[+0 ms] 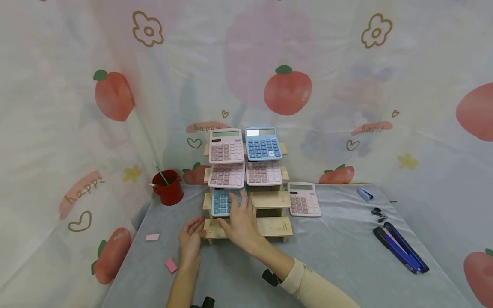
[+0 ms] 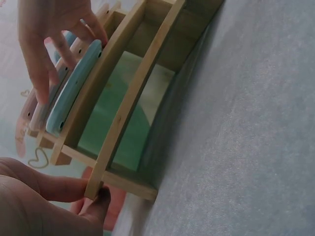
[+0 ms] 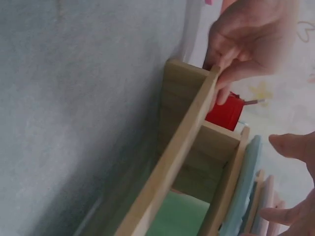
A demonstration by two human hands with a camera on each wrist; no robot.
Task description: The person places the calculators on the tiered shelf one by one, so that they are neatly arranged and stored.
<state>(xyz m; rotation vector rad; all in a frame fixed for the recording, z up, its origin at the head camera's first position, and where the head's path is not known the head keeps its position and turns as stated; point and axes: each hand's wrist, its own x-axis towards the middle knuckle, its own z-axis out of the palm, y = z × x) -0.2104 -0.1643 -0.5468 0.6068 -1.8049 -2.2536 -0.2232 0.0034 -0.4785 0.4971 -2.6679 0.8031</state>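
Although the right hand [image 1: 240, 222] covered part of the blue calculator [image 1: 223, 202] on the rack [image 1: 269, 200], its fingers [image 2: 74, 34] lay fairly straight on that calculator's face and top edge. The calculator stood on the third tier from the top, left side. The left hand [image 1: 191, 239] pinched the rack's lowest rail at its left end, thumb and fingers [image 3: 231, 73] curled round the wood. Both wrist views cut the rack off and blurred the far calculators. A grey cloth covered the table [image 1: 339, 256]; a peach-printed curtain [image 1: 423, 85] hung behind.
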